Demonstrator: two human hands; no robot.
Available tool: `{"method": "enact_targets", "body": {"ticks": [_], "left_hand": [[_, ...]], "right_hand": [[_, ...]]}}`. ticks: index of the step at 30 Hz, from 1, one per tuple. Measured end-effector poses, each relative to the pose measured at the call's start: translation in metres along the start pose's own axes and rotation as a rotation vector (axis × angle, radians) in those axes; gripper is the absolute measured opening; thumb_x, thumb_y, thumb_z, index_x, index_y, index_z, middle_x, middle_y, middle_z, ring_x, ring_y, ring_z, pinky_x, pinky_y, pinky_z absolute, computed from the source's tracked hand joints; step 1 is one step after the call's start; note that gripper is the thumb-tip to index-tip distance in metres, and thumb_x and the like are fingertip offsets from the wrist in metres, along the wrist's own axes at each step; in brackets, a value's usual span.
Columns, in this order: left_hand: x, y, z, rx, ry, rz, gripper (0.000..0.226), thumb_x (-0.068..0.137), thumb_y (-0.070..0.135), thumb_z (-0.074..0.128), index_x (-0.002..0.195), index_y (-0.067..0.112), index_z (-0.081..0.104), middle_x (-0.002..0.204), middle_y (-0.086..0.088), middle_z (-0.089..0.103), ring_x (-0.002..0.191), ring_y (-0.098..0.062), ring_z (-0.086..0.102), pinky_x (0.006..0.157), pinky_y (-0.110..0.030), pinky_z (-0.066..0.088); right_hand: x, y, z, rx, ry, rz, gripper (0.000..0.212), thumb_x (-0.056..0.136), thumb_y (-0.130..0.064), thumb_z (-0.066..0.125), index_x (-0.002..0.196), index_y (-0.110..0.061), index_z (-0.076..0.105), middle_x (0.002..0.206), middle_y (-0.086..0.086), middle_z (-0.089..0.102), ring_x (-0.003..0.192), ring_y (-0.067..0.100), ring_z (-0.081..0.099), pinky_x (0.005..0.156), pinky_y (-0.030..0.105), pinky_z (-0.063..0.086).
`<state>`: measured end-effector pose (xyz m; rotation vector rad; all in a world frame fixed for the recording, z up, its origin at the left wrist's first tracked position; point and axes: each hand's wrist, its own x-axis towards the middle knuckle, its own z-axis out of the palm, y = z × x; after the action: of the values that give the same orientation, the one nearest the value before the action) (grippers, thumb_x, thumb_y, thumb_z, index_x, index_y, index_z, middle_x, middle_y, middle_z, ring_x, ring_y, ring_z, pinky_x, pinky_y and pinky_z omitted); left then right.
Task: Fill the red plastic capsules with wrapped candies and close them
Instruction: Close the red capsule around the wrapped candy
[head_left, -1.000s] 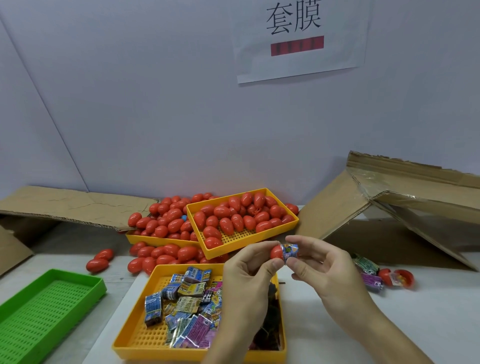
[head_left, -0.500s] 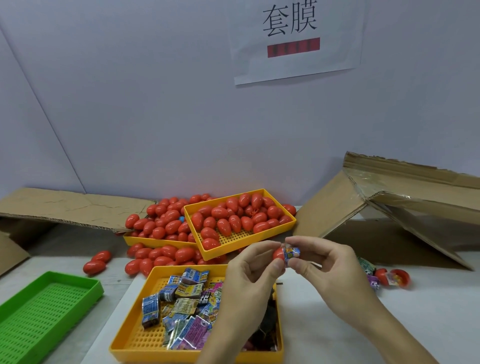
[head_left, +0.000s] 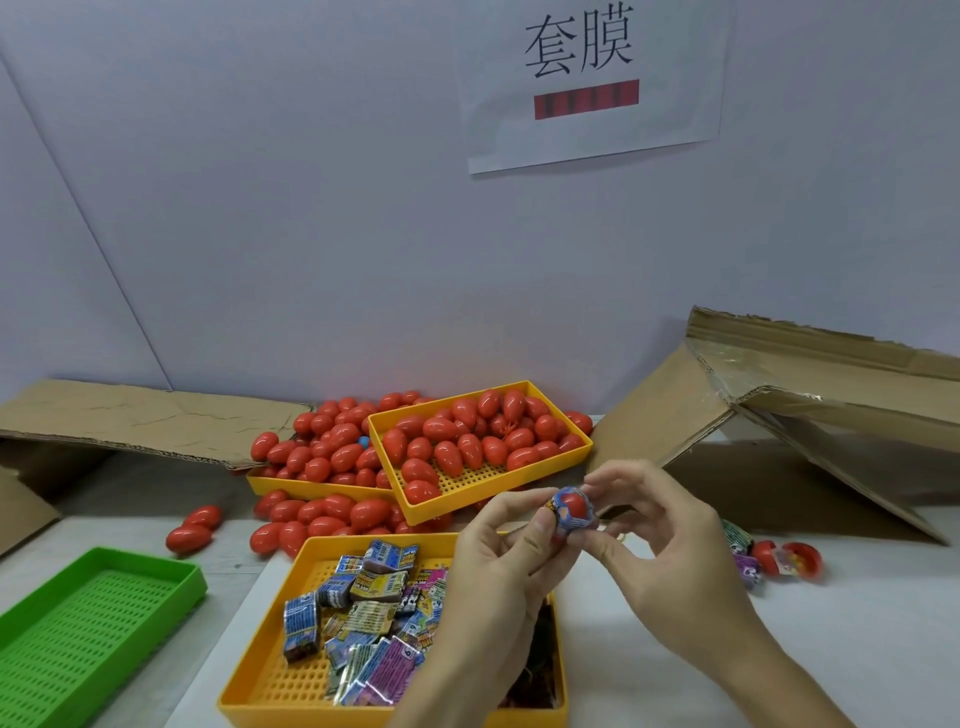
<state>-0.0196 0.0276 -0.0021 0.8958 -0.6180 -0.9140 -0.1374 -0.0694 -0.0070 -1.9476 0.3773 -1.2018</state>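
Grip: the left hand and right hand both pinch one small red capsule with a blue candy wrapper bunched round it, held up over the counter.
Under the hands: a yellow tray with little holes, full of shiny wrapped candies. The left arm hides its right side.
Behind: more yellow trays piled with smooth egg-shaped red capsules.
Sides: green tray, cardboard box, an open capsule.
Hard to see: whether the held capsule is closed.

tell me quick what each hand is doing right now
Left hand: pinching the candy-stuffed capsule.
Right hand: gripping the same capsule from the other side.
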Motion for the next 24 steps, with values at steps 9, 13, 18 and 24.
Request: {"method": "enact_targets", "body": {"ticks": [9,13,18,24], "left_hand": [[0.002,-0.007,0.001,0.033,0.027,-0.029,0.044,0.083,0.029,0.066,0.112,-0.003,0.058,0.103,-0.024,0.073,0.099,-0.035,0.072,0.074,-0.029,0.06],[0.002,-0.012,0.001,0.14,0.006,-0.067,0.042,0.087,0.035,0.06,0.111,0.0,0.058,0.101,-0.021,0.074,0.098,-0.032,0.072,0.075,-0.035,0.061],[0.003,-0.009,0.0,0.316,-0.059,-0.059,0.046,0.082,0.049,0.06,0.108,0.013,0.069,0.1,-0.015,0.075,0.091,-0.03,0.073,0.079,-0.045,0.06],[0.002,-0.012,0.003,0.411,-0.062,-0.001,0.046,0.087,0.047,0.051,0.105,0.01,0.071,0.092,-0.019,0.074,0.087,-0.025,0.074,0.063,-0.032,0.059]], "right_hand": [[-0.005,0.003,0.004,-0.357,-0.064,-0.182,0.055,0.073,-0.037,0.08,0.121,-0.037,0.054,0.113,-0.032,0.047,0.108,-0.009,0.051,0.08,0.0,0.043],[-0.003,0.007,0.001,-0.449,-0.067,-0.192,0.052,0.072,-0.036,0.082,0.118,-0.031,0.057,0.11,-0.029,0.047,0.103,-0.002,0.055,0.08,0.01,0.052],[-0.002,0.007,-0.001,-0.415,-0.117,-0.196,0.044,0.075,-0.043,0.076,0.114,-0.028,0.062,0.107,-0.021,0.05,0.098,0.006,0.058,0.074,0.022,0.056],[-0.001,0.006,-0.002,-0.405,-0.115,-0.197,0.04,0.076,-0.044,0.069,0.109,-0.022,0.066,0.104,-0.016,0.052,0.095,0.01,0.059,0.072,0.026,0.057]]}}
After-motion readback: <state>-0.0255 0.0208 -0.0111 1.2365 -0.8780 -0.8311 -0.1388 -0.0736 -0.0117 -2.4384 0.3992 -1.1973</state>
